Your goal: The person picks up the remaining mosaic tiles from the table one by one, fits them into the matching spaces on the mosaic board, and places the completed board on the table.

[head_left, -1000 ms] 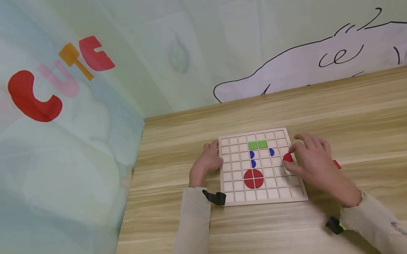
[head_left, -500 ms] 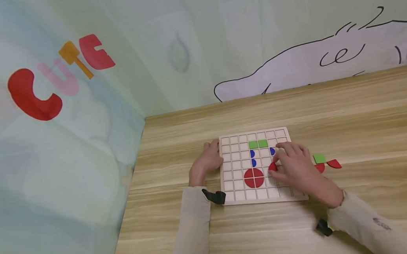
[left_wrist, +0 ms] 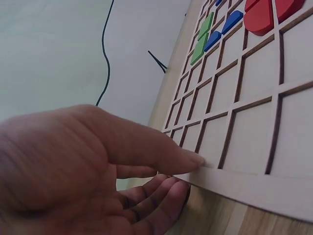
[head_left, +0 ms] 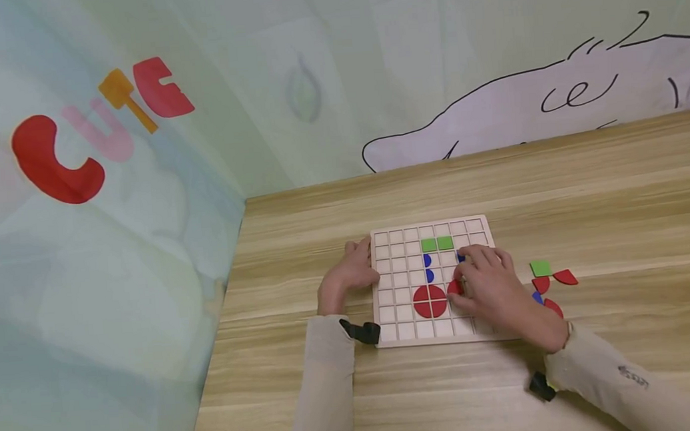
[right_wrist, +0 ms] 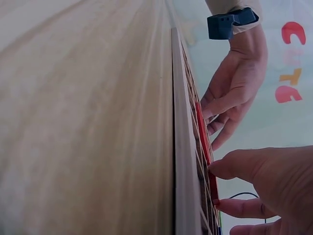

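A pale wooden grid board (head_left: 399,298) lies on the table. My left hand (head_left: 349,272) holds its left edge; in the left wrist view the thumb (left_wrist: 178,159) rests on the rim, with the other fingers curled beside the edge. Over the board's right half, my right hand (head_left: 494,292) pinches a red quarter-circle piece (head_left: 455,286) between thumb and fingertips, just right of a red disc (head_left: 430,302) made of quarter pieces. Two green squares (head_left: 437,244) sit higher up in the grid. Below them are blue half-circles (head_left: 427,260), one partly covered by the right hand.
Right of the board lie loose pieces: a green square (head_left: 540,268), several red quarter-circles (head_left: 565,277) and a blue piece (head_left: 537,297) partly behind the right hand. A printed cloth wall (head_left: 303,138) rises behind the wooden table (head_left: 454,395).
My right hand has moved left across the board with the red quarter-circle piece, down to beside the red disc. Loose pieces it covered now show. The left hand stays at the edge.
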Demonstrator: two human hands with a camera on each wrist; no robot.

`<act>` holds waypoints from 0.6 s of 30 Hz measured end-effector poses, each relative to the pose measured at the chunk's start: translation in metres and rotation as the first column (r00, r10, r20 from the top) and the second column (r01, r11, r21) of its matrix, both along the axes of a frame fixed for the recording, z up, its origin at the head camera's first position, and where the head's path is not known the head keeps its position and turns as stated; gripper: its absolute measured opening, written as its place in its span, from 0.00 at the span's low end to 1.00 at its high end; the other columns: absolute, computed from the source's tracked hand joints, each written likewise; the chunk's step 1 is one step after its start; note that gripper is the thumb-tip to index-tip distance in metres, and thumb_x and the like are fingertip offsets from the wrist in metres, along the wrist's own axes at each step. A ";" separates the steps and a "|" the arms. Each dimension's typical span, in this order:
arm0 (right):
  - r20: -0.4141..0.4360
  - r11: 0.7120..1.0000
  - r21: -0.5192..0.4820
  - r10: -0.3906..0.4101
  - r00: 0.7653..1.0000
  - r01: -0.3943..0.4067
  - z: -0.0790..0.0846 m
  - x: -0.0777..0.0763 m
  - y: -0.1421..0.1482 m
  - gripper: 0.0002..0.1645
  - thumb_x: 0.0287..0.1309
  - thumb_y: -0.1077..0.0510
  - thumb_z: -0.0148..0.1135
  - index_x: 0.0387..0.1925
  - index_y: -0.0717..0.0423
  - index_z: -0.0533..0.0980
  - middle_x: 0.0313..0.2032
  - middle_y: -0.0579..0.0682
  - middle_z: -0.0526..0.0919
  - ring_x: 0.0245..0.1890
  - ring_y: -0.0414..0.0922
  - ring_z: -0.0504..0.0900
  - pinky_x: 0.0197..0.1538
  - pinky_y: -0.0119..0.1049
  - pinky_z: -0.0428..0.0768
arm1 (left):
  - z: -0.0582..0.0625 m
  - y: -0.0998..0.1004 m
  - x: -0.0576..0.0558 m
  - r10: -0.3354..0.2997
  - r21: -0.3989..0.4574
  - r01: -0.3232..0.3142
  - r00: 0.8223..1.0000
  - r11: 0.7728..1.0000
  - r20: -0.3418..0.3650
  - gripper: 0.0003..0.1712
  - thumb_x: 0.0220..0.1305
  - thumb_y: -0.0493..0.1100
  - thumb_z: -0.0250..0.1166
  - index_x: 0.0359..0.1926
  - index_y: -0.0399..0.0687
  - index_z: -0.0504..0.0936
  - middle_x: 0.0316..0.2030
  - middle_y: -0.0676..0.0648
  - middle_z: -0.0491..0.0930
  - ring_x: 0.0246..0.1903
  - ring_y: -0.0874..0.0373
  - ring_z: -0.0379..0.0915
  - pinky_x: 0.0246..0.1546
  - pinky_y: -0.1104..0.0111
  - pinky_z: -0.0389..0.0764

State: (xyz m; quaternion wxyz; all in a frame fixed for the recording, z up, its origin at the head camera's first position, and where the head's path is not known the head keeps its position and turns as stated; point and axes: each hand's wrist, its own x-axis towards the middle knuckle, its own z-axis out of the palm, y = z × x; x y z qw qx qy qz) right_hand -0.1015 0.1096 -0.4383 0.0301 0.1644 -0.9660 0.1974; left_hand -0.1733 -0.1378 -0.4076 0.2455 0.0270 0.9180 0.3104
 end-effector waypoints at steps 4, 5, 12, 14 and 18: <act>-0.006 1.000 0.002 0.011 1.000 -0.011 0.000 0.001 0.000 0.20 0.45 0.46 0.73 0.33 0.56 0.79 0.58 0.61 0.70 0.62 0.59 0.61 0.64 0.63 0.53 | 0.001 0.000 0.000 0.003 -0.002 -0.003 1.000 1.000 0.007 0.53 0.52 0.30 0.57 0.76 0.50 0.43 0.65 0.39 0.52 0.53 0.46 0.59 0.51 0.62 0.66; -0.007 1.000 0.005 0.013 1.000 -0.013 0.000 0.001 0.001 0.20 0.45 0.46 0.73 0.33 0.56 0.79 0.58 0.61 0.70 0.62 0.59 0.61 0.64 0.63 0.52 | 0.001 0.000 0.000 0.003 -0.002 -0.003 1.000 1.000 0.008 0.53 0.52 0.30 0.57 0.76 0.50 0.43 0.64 0.39 0.52 0.53 0.46 0.59 0.51 0.62 0.66; -0.007 1.000 0.007 0.021 1.000 -0.021 -0.001 0.001 0.001 0.20 0.46 0.47 0.72 0.35 0.57 0.79 0.59 0.61 0.70 0.63 0.59 0.61 0.63 0.63 0.52 | 0.001 0.001 0.001 0.007 -0.010 -0.007 1.000 1.000 0.008 0.52 0.52 0.31 0.57 0.76 0.50 0.43 0.64 0.39 0.53 0.51 0.47 0.61 0.47 0.63 0.66; -0.017 1.000 0.010 0.022 1.000 -0.022 -0.001 0.002 0.002 0.20 0.45 0.47 0.72 0.34 0.57 0.79 0.59 0.61 0.70 0.63 0.59 0.61 0.63 0.63 0.53 | 0.001 0.001 0.000 0.010 -0.007 -0.010 1.000 1.000 0.009 0.52 0.52 0.30 0.57 0.76 0.50 0.43 0.63 0.40 0.54 0.51 0.47 0.60 0.47 0.63 0.66; -0.047 0.999 0.024 0.026 0.999 -0.025 -0.001 0.002 0.003 0.20 0.44 0.47 0.73 0.34 0.56 0.79 0.58 0.61 0.72 0.62 0.59 0.62 0.63 0.62 0.54 | 0.001 0.001 0.000 0.011 -0.001 -0.011 1.000 1.000 0.007 0.52 0.52 0.30 0.57 0.76 0.49 0.43 0.62 0.40 0.54 0.50 0.47 0.60 0.47 0.63 0.66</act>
